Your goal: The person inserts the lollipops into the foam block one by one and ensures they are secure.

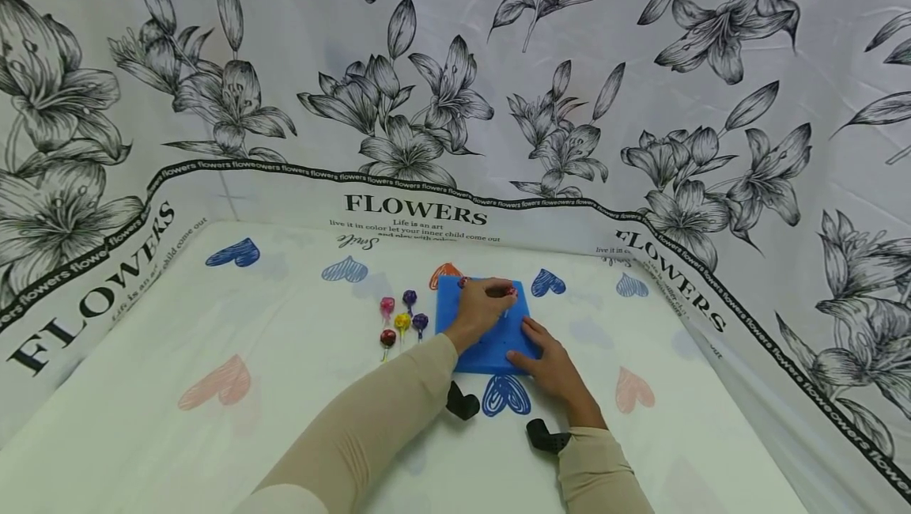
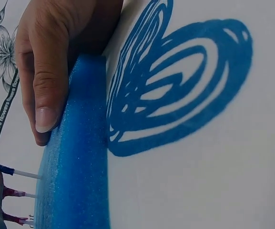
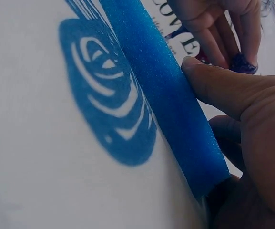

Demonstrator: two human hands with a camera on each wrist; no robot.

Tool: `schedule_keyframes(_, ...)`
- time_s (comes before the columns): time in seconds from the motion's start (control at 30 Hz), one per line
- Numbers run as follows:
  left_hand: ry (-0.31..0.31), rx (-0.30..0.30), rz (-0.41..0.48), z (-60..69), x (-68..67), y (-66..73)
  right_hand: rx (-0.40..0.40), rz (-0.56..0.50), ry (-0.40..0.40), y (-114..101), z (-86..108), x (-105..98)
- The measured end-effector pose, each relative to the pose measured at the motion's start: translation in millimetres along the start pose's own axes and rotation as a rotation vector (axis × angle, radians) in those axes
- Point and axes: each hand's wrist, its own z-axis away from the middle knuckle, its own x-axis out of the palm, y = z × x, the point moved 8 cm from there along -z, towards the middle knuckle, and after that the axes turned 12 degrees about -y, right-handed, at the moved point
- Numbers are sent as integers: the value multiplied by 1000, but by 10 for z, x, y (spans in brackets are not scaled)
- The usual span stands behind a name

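A blue foam block (image 1: 491, 348) lies flat on the cloth. Above its far part my left hand (image 1: 482, 310) pinches a lollipop in a purple wrapper (image 3: 244, 64) between thumb and fingers; its white stick (image 2: 27, 174) reaches the foam's top face. Two lollipops in reddish wrappers (image 2: 14, 192) stand on sticks beside it, partly hidden by my left hand in the head view. My right hand (image 1: 551, 360) holds the block's right edge and near corner, its thumb (image 3: 218, 83) lying over the top edge.
Left of the block lie several loose lollipops, among them a pink one (image 1: 387, 305), a yellow one (image 1: 402, 322) and a red one (image 1: 387, 338). Black wrist pieces (image 1: 464, 402) show by both forearms. Behind the table hangs a flower-printed curtain (image 1: 398, 111).
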Motion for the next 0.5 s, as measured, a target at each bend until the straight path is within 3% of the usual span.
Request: schedule_keyframes(0.5, 4, 23, -73, 27, 57, -61, 3, 8, 1, -15, -5, -6)
